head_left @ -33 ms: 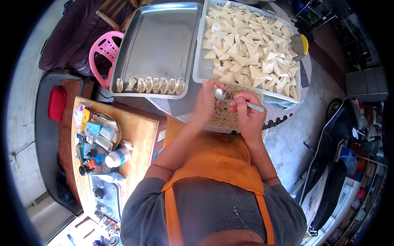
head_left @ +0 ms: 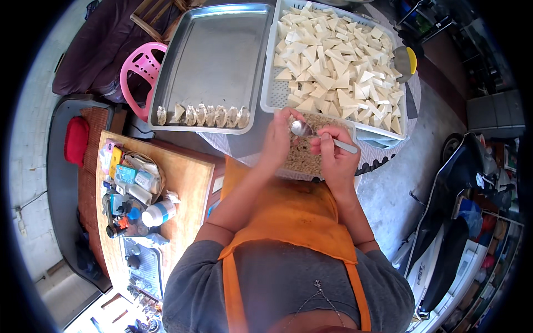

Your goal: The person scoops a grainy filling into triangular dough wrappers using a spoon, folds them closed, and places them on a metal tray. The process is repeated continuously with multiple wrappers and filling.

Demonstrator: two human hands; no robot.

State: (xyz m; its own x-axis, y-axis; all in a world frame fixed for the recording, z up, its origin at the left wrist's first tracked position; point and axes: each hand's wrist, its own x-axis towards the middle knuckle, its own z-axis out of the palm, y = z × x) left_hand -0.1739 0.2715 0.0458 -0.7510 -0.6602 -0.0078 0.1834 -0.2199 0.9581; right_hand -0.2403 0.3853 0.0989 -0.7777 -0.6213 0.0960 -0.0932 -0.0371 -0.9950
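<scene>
My right hand [head_left: 336, 158] grips a metal spoon [head_left: 300, 128] by its handle, which points out to the right. The spoon's bowl is up against the curled fingers of my left hand [head_left: 277, 137]; whatever that hand holds is hidden behind its own fingers. Beneath both hands lies a container of brown, crumbly minced filling [head_left: 302, 158]. Beyond it, a white perforated crate [head_left: 268, 91] is heaped with pale triangular pieces like tofu [head_left: 338, 61]. Several filled pieces [head_left: 210, 115] stand in a row along the near edge of a metal tray [head_left: 216, 55] at the left.
A yellow-edged tool [head_left: 411, 60] rests at the crate's right side. Beside the metal tray is a pink plastic chair back [head_left: 145, 69]. To my left stands a wooden table [head_left: 186, 172] with a basket of packets [head_left: 139, 172] and a white jar [head_left: 159, 213]. A scooter [head_left: 444, 244] is parked at right.
</scene>
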